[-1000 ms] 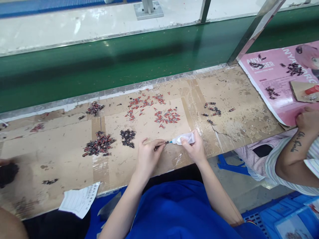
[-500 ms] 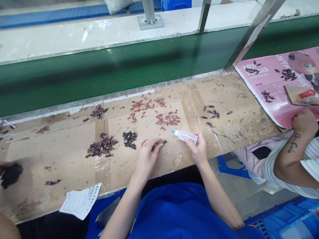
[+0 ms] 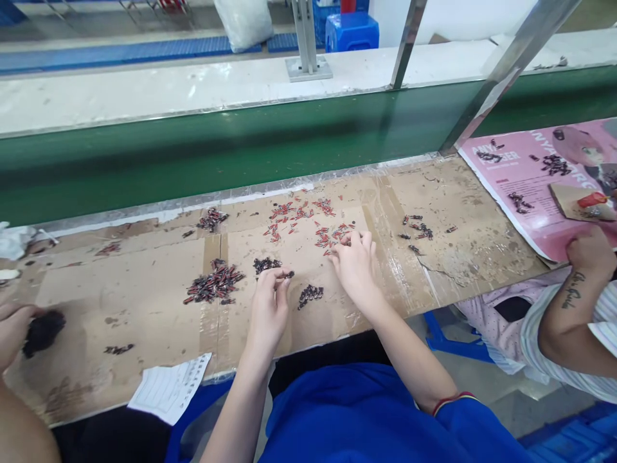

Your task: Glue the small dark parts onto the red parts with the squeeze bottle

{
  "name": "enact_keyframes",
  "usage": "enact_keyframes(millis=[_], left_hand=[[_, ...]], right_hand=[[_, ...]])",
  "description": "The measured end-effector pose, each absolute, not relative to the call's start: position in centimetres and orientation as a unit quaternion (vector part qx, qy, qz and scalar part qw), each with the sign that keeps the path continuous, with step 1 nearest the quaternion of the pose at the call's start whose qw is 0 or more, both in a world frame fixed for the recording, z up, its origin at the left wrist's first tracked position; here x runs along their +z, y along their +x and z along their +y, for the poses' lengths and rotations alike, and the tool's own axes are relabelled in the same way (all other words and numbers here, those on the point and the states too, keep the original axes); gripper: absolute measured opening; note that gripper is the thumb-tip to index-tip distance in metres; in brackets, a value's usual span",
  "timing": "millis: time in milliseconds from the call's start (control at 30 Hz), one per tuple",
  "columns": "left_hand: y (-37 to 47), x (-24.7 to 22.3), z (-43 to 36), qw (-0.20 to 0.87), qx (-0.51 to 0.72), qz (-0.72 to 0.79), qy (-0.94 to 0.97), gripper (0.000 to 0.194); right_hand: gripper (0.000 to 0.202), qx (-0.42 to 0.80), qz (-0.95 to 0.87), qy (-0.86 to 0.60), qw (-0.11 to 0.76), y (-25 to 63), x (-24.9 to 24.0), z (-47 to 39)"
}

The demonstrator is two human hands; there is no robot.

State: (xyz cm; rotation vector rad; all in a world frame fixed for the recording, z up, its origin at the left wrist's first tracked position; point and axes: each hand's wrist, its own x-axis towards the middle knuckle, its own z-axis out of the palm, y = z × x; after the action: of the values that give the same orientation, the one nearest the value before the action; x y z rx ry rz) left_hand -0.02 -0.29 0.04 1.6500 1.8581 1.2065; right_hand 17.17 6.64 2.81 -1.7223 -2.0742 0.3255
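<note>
Between the fingertips of my left hand (image 3: 272, 299) is a small black part (image 3: 289, 274), held just in front of a pile of black parts (image 3: 266, 264). My right hand (image 3: 355, 267) reaches over the near edge of the scattered red pieces (image 3: 324, 238), fingertips pinched together; what they hold, if anything, is too small to make out. A short row of black parts (image 3: 310, 294) lies on the cardboard between my hands. Left of them sits a larger pile of red and black parts (image 3: 214, 281).
A paper slip (image 3: 169, 389) overhangs the front edge of the cardboard. Another person's hand (image 3: 14, 328) is beside a black clump at far left. At right, a tattooed arm (image 3: 573, 296) rests near a pink poster (image 3: 535, 225). A metal post (image 3: 506, 80) slants behind.
The clear bottle with the blue tip has left my right hand and is out of sight. That hand has moved to the red pieces. My left hand has lifted away from the black row.
</note>
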Motion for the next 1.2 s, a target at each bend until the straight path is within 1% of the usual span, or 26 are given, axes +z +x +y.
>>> enact_keyframes(millis=[67, 133, 200, 267, 333, 433, 467, 533, 667, 833, 1067, 1200], left_hand=[[0.0, 0.2, -0.5, 0.214, 0.431, 0.663, 0.574, 0.017], [0.0, 0.5, -0.7, 0.262, 0.436, 0.66, 0.553, 0.018], [0.1, 0.9, -0.9, 0.296, 0.444, 0.659, 0.531, 0.022], [0.3, 1.5, -1.0, 0.299, 0.449, 0.663, 0.52, 0.024], [0.6, 2.2, -1.1, 0.292, 0.447, 0.664, 0.524, 0.026], [0.9, 3.0, -1.0, 0.29, 0.442, 0.648, 0.548, 0.026], [0.9, 3.1, -1.0, 0.29, 0.441, 0.643, 0.555, 0.026], [1.0, 3.2, -1.0, 0.29, 0.441, 0.637, 0.561, 0.026], [1.1, 3.2, -1.1, 0.288, 0.438, 0.632, 0.571, 0.025], [1.3, 3.5, -1.3, 0.301, 0.432, 0.624, 0.578, 0.025], [1.6, 3.3, -1.3, 0.358, 0.443, 0.618, 0.543, 0.027], [1.6, 2.8, -0.9, 0.411, 0.454, 0.607, 0.506, 0.033]], right_hand=[[0.017, 0.111, -0.757, -0.623, 0.159, 16.3, 2.7, 7.2], [0.023, 0.097, -0.766, -0.622, 0.128, 15.9, 2.6, 7.5], [0.025, 0.089, -0.771, -0.618, 0.124, 15.9, 2.6, 7.5], [0.023, 0.12, -0.772, -0.605, 0.155, 16.1, 2.8, 7.2], [0.018, 0.213, -0.769, -0.565, 0.209, 16.4, 3.2, 6.5], [0.011, 0.394, -0.733, -0.481, 0.277, 16.8, 4.1, 5.3], [0.01, 0.438, -0.715, -0.462, 0.29, 16.9, 4.3, 4.9], [0.011, 0.484, -0.691, -0.441, 0.306, 16.9, 4.7, 4.3], [0.014, 0.478, -0.694, -0.43, 0.323, 16.9, 4.8, 4.0], [0.012, 0.478, -0.675, -0.456, 0.33, 16.9, 4.3, 4.1], [0.011, 0.454, -0.694, -0.447, 0.336, 17.0, 4.3, 3.8], [0.013, 0.428, -0.717, -0.437, 0.335, 17.2, 4.3, 3.6]])
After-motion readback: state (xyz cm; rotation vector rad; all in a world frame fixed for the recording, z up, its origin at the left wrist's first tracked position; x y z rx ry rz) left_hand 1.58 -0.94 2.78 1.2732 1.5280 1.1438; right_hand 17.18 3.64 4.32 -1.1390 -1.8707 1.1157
